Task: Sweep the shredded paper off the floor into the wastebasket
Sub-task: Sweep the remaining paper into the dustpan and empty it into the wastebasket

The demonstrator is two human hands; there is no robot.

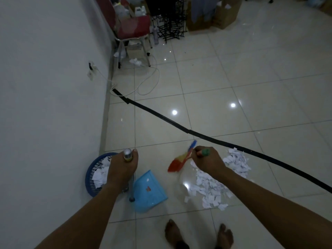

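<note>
Standing barefoot on pale glossy floor tiles (233, 78), a person works with both hands in front of the body. The left hand (122, 168) has its fingers curled round the upright handle of a light-blue dustpan (149, 191), just below the handle's silver cap (128, 154), with the thumb lying beside the cap. The pan rests on the tiles with its open mouth facing right, and 1 or 2 small scraps lie inside it. The right hand (206, 161) is clenched round the green-tipped end of a broom (179, 160); its orange-red bristle head, blurred, sits low between the dustpan and the paper, and whether it touches the tiles cannot be told. The shredded paper (215, 184) lies in a loose white heap on the floor, to the right of the dustpan and partly under the right forearm, reaching up to a black tape line (179, 125) that runs diagonally across the tiles. A blue round wastebasket (91, 175) stands against the white wall (45, 87), just left of the dustpan handle, partly hidden by the left hand, with white shreds already in it. Farther off, a white cable (149, 81) loops across the floor from a wall socket, near a red chair (133, 29) with metal legs, a black wire rack (170, 27) and cardboard boxes (215, 17). 2 bare feet (173, 234) show at the bottom edge.
</note>
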